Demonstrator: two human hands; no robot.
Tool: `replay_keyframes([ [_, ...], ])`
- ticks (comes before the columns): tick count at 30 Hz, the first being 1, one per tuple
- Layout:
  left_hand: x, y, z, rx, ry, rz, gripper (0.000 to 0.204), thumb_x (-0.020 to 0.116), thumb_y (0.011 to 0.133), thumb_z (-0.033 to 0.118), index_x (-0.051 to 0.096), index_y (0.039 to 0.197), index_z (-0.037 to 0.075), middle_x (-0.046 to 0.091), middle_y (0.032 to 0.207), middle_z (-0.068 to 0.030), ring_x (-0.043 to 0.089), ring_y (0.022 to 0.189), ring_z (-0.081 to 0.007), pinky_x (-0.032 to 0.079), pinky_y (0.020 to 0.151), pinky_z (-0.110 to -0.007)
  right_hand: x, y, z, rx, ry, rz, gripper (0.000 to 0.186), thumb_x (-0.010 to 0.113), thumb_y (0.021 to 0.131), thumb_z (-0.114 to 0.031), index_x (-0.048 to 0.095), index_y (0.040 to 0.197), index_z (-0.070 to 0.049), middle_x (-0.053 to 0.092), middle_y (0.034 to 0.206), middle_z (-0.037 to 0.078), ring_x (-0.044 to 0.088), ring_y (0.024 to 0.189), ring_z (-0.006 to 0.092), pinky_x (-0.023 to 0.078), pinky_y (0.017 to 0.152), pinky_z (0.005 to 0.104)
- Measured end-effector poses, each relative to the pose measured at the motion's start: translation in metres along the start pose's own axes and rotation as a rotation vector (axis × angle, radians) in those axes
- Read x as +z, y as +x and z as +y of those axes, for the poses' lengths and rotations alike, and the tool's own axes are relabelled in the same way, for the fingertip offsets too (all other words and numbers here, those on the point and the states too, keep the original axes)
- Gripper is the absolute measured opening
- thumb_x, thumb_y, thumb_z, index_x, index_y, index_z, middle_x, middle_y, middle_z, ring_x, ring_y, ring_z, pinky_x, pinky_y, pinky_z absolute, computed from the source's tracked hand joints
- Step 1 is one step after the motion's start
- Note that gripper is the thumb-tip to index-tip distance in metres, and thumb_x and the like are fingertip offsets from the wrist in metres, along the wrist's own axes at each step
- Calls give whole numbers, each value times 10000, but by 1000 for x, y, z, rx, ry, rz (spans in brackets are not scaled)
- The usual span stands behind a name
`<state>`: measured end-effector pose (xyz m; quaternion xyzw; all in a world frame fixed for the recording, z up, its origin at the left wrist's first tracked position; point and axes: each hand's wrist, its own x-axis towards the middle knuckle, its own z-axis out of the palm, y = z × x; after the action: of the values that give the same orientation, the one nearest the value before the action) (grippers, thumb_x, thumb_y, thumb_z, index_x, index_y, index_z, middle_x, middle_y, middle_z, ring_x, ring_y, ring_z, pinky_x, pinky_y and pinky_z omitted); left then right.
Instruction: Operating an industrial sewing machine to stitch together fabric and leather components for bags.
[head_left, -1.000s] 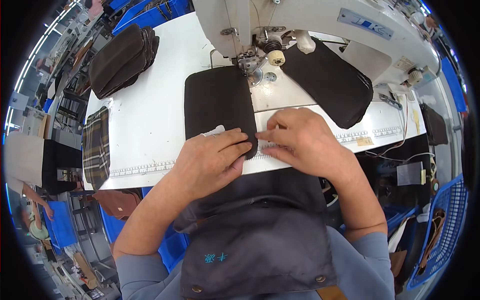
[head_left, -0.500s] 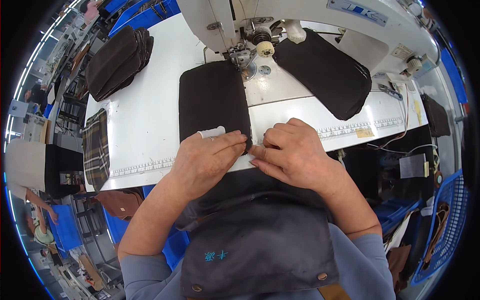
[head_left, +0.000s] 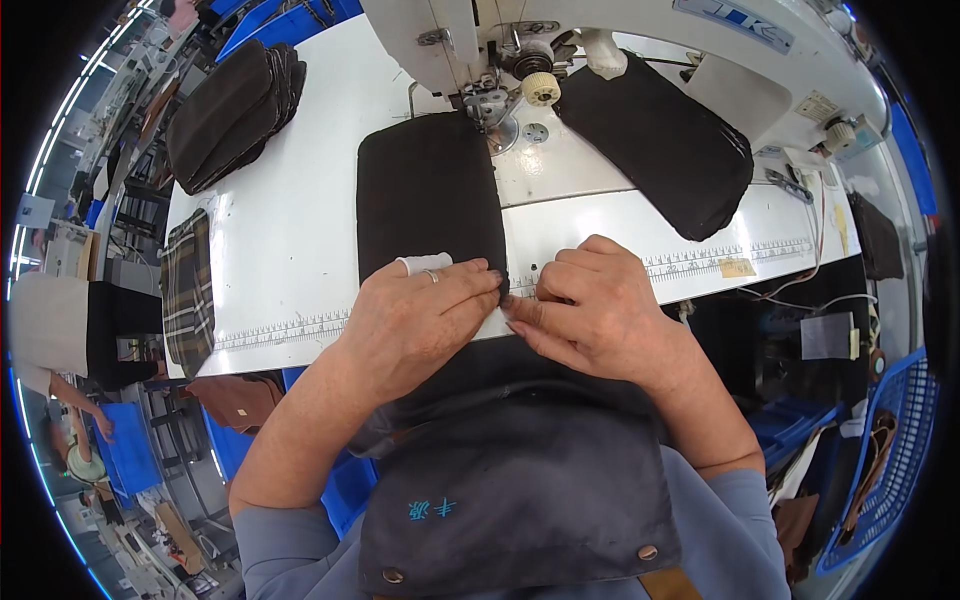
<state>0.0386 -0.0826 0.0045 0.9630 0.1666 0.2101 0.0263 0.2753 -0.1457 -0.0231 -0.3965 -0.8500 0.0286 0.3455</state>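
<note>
A black rounded fabric piece lies on the white sewing table, its far right corner under the presser foot of the sewing machine. Across its near end, my left hand has its fingers pressed together, gripping the near right corner. A white band covers one finger, and a ring shows beside it. My right hand is closed, fingers curled, its thumb and forefinger at that same corner edge. The fingertips partly hide the corner.
Black pieces lie right of the needle, under the machine arm. At far left are a black stack and plaid fabric. A ruler strip runs along the table's front edge; small snips lie at right.
Both hands keep to the corner, with only slight finger movement. The view has shifted a little; the fabric remains under the presser foot.
</note>
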Motion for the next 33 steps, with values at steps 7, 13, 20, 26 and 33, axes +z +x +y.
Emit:
replay_keyframes([
  [7,-5,1,-6,-18,-114,-86,179,821,786,61,765,951,101,783,1106,-19,772,983,-180,565,665,-314,-6,11,-1,125,148,18,229,822,758,-139,687,935,-82,626,922,44,641,830,266,512,718,407],
  [13,9,-4,-5,-92,-105,56,127,802,805,110,744,918,113,782,1029,2,749,794,-173,496,600,-327,-1,16,2,103,114,5,298,833,751,-121,678,998,-56,666,991,63,658,900,276,550,758,416],
  [20,17,-7,-8,-272,-340,296,190,846,777,99,740,934,105,791,1002,-24,764,845,-194,523,652,-308,10,20,9,16,31,90,233,834,751,-84,716,950,-52,729,891,47,694,767,237,562,669,356],
  [26,-1,-4,-11,-76,-49,120,299,756,855,113,738,1149,59,761,1212,-55,741,1099,-211,558,821,-325,2,23,9,-43,2,116,217,821,735,-69,725,929,-53,728,865,37,693,731,211,544,636,331],
  [33,-1,-15,-10,47,108,-53,321,612,932,89,727,1229,43,762,1228,-57,724,1191,-183,561,826,-299,-2,23,13,-124,-81,-51,175,800,729,-109,745,892,-76,733,878,6,686,753,163,520,628,324],
])
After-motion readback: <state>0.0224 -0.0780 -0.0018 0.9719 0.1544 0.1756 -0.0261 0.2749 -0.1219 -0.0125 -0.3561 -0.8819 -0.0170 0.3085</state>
